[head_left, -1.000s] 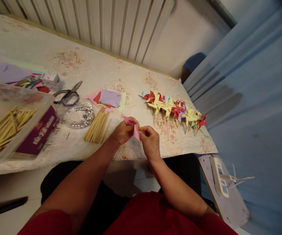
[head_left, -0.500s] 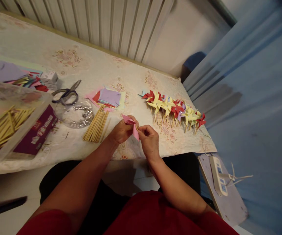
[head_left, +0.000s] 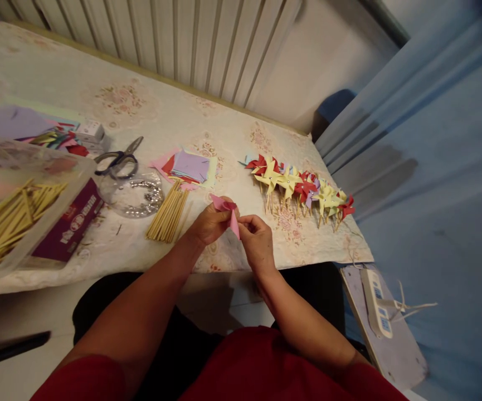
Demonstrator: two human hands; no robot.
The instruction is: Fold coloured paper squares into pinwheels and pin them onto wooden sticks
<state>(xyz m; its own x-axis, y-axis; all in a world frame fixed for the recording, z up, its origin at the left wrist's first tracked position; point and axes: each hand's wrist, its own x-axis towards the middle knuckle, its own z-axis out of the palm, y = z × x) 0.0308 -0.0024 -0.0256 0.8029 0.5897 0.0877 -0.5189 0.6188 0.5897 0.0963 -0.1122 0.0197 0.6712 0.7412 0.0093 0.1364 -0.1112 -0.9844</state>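
Near the table's front edge, my left hand point(head_left: 213, 224) is closed around a pink paper pinwheel point(head_left: 233, 223). Its folded blades stick out above and to the right of my fingers. My right hand point(head_left: 257, 236) is pinched right beside the pinwheel's right side; what lies between its fingertips is hidden. To the left of my left hand lies a bundle of thin wooden sticks point(head_left: 168, 214). Behind the bundle is a stack of coloured paper squares point(head_left: 190, 167), lilac on top. Finished-looking pinwheels point(head_left: 288, 182) in red, yellow and lilac stand in a row on the right.
Scissors point(head_left: 119, 160) lie behind a clear round tray of small shiny pins point(head_left: 138, 195). A plastic box point(head_left: 77, 167) of sticks stands at the left, with a purple carton point(head_left: 67, 231). A power strip point(head_left: 376, 303) rests on a board beyond the table's right corner.
The camera view has shifted slightly, so everything sits a little farther right. The pink pinwheel has turned a bit between my hands, which otherwise stay in place.
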